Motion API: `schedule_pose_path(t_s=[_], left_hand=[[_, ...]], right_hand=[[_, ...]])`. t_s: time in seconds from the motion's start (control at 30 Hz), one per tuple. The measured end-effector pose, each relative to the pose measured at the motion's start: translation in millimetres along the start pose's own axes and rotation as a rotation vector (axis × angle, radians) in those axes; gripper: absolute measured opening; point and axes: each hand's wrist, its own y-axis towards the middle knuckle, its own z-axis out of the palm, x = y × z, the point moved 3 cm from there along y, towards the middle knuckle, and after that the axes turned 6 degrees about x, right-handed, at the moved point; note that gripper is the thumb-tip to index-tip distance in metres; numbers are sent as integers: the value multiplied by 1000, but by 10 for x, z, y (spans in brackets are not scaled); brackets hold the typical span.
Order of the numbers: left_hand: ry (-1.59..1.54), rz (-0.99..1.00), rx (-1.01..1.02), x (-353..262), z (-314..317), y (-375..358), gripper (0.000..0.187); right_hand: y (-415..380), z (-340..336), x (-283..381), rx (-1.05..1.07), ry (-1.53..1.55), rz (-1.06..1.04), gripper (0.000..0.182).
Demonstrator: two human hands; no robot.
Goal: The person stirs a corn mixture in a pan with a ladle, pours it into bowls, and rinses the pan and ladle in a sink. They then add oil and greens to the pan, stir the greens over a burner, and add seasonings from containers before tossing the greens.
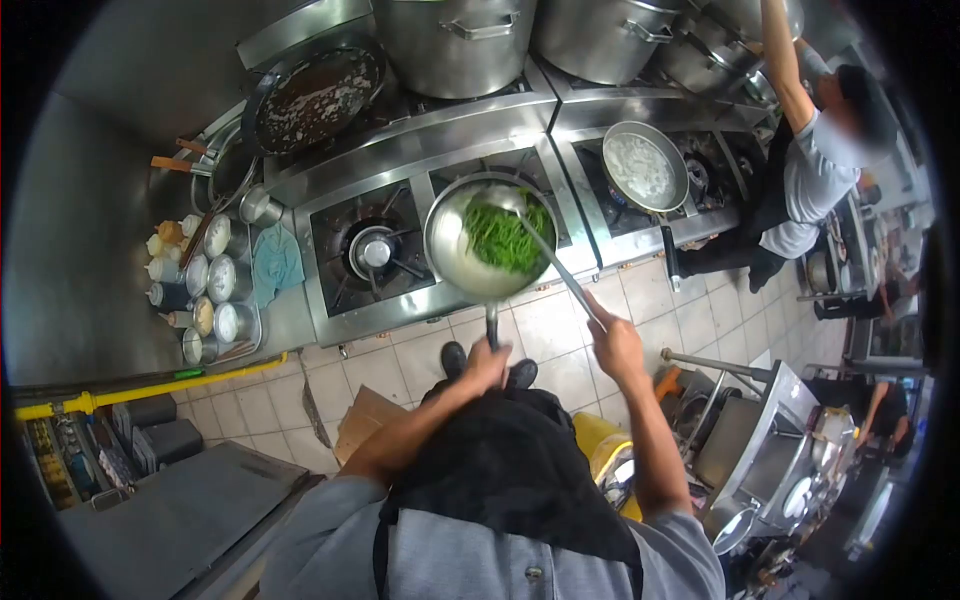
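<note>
My left hand (486, 366) is wrapped round the dark handle of a steel wok (447, 262), which sits over a burner. Green leafy vegetables (505, 238) lie in the right half of the wok. With my right hand (615, 345) I grip the long handle of a ladle (567, 277). The ladle's bowl rests among the greens near the far side of the wok, partly hidden by them. Left of the wok is a bare burner (374, 250) on the stove.
A frying pan (645, 168) with whitish contents stands on the right burners, its handle jutting outward. Large pots (455, 50) line the back. Seasoning containers (222, 280) and a teal cloth (277, 262) are at left. A co-worker (815, 170) reaches up at right. Behind me stands a yellow bin (597, 440).
</note>
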Motion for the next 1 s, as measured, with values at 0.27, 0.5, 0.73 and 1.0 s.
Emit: schedule_pose_path(t_s=[0.27, 0.5, 0.73, 1.0], left_hand=[[-152, 145, 38, -893, -359, 378, 18], [-16, 132, -12, -507, -155, 57, 19], [-230, 222, 50, -716, -126, 251, 18], [-253, 151, 126, -470, -254, 638, 20]], right_hand=[[-293, -692, 147, 157, 95, 95, 47], [-567, -826, 198, 21, 49, 123, 49], [-276, -482, 255, 14, -82, 93, 48], [-250, -596, 216, -87, -131, 80, 57]])
